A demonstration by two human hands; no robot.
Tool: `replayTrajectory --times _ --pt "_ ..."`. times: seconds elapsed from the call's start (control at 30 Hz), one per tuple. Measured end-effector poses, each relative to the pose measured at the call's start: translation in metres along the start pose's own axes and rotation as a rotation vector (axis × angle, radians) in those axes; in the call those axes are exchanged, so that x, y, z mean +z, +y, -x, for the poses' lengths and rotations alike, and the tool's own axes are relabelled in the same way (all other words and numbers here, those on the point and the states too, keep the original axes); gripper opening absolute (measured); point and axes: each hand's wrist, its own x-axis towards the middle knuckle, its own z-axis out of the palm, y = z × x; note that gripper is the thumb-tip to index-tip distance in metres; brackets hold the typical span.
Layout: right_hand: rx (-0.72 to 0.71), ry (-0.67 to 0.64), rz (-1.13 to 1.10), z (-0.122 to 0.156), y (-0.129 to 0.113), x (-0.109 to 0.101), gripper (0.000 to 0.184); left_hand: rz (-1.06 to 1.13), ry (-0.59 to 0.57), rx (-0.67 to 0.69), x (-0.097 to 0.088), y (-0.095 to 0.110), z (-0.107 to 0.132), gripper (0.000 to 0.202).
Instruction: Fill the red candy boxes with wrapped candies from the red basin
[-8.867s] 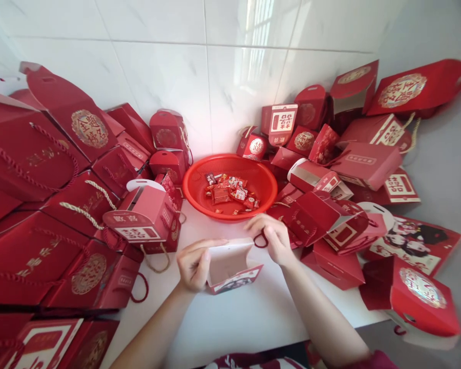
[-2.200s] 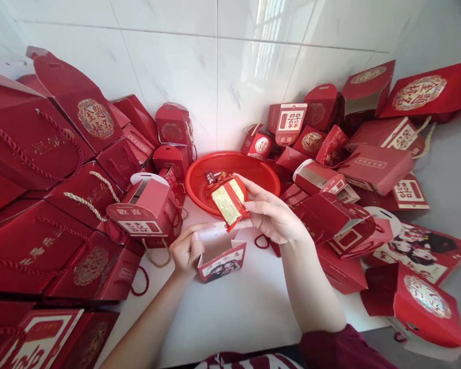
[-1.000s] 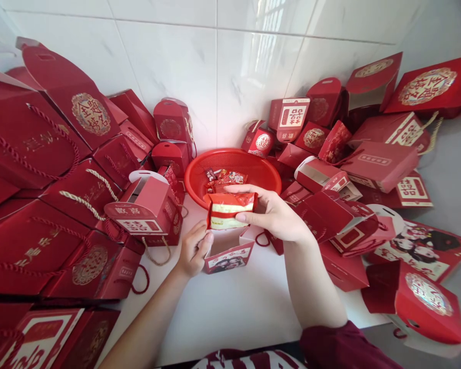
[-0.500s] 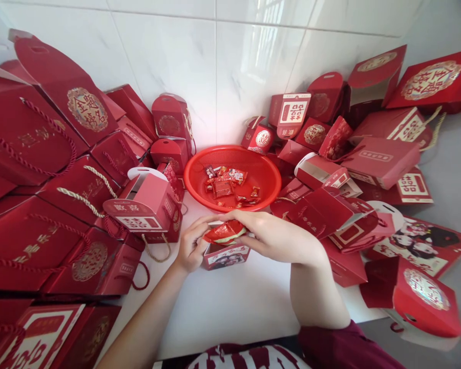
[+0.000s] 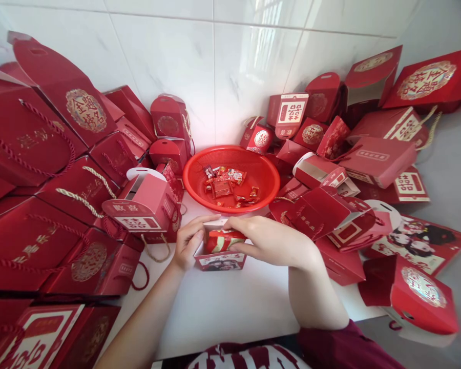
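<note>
Head view: white worktop [image 5: 230, 307] against tiled wall [image 5: 161, 56]. Small open-topped gift box [image 5: 221, 262], cartoon figures printed on the near face; upright, apparently resting on the worktop, mouth facing up, seemingly for access from above. Left hand [image 5: 189, 242]: partly closed, thumb and fingers about the box's left end, likely to steady it. Right hand [image 5: 267, 240]: half closed, arched over the opening, fingers on top and thumb at the near side of red-and-cream wrapped packet [image 5: 223, 241]; probably held by the right end to keep it aligned with the walls. Packet in the box mouth, lower part hidden by the near wall. Just beyond: red plastic colander [image 5: 231, 209], central, presumably for easy reach; contains loose wrapped sweets [image 5: 223, 187]. Left flank: rope-handled gift boxes [image 5: 61, 236], closely stacked. Right flank: jumbled gift boxes [image 5: 382, 160], some open, some tipped; both groups set aside, perhaps for elbow room.
</note>
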Motion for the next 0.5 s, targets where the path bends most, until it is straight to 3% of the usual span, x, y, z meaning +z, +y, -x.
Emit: replayTrajectory --times 0.17,0.3,0.43,0.5 --pt "-0.001 -0.009 0.001 -0.005 -0.002 0.002 0.019 -0.048 0.0 0.01 0.002 0.004 -0.001 0.036" --pt "-0.036 0.044 -0.075 0.001 0.002 -0.009 0.02 -0.067 0.006 0.03 0.001 0.003 -0.001 0.036" --pt "0.067 0.25 -0.258 -0.012 0.033 -0.026 0.025 -0.065 -0.016 0.044 0.001 0.003 0.0 0.035" --pt "0.19 0.313 -0.185 -0.032 0.056 -0.032 0.028 -0.058 -0.014 0.047 0.003 0.004 0.0 0.035"
